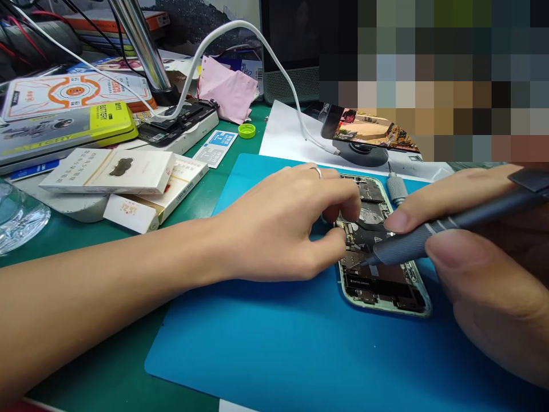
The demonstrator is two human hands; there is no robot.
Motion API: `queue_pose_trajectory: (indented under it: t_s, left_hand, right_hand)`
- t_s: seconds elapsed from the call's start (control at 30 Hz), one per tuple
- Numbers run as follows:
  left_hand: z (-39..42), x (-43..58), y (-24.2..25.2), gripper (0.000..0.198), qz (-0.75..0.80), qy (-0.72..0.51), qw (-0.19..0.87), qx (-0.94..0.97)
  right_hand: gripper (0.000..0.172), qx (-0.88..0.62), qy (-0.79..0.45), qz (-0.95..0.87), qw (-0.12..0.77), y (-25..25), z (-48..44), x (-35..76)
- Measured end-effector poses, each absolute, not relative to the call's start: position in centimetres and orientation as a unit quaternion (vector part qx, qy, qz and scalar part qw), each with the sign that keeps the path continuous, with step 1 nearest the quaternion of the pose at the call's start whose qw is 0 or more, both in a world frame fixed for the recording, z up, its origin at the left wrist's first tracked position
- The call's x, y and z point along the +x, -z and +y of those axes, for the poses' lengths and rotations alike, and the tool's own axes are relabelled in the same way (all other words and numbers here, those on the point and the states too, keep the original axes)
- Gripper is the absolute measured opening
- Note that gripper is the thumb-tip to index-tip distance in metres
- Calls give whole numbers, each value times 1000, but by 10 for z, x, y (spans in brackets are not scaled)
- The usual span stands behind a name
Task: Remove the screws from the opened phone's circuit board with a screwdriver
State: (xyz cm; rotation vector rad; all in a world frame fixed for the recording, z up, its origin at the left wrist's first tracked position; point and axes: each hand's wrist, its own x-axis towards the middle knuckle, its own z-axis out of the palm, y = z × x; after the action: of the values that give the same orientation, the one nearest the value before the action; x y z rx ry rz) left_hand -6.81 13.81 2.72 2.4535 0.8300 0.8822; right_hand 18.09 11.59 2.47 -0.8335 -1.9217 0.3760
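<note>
An opened phone [377, 246] with a pale green frame lies on the blue mat [257, 343], its circuit board and inner parts showing. From the left, my left hand [287, 223] reaches over its edge, thumb and curled fingers gripping that side; a ring is on one finger. My right hand [484, 252] is closed around a dark grey pen-like screwdriver [407, 243]. The tool's thin tip points at the lower left part of the phone's inside, close to my left thumb. Whether the tip touches a screw is too small to tell.
Behind the phone stand a small grey knurled tool [397, 189] and a lit phone [373, 130] on white paper. At left are cigarette boxes [115, 171], a yellow-grey battery box [64, 134] and a clear glass dish [21, 217]. A white cable [240, 24] arches across the back.
</note>
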Motion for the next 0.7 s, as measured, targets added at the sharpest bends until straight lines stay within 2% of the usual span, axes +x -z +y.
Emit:
queue_pose_trajectory:
  t_s: [0.17, 0.37, 0.57, 0.7]
  left_hand:
    - [138, -68, -30, 15, 256, -333, 214, 882]
    - [138, -71, -30, 16, 205, -350, 253, 878]
    - [140, -68, -33, 7, 157, -353, 306, 870]
    - [140, -64, -36, 20, 136, -375, 336, 853]
  right_hand:
    - [74, -258, -157, -841, 448, -47, 121, 173]
    - [87, -199, -124, -885, 402, -50, 120, 177]
    - [77, -160, -122, -891, 406, -52, 118, 170]
    - [71, -154, -91, -890, 419, -56, 121, 164]
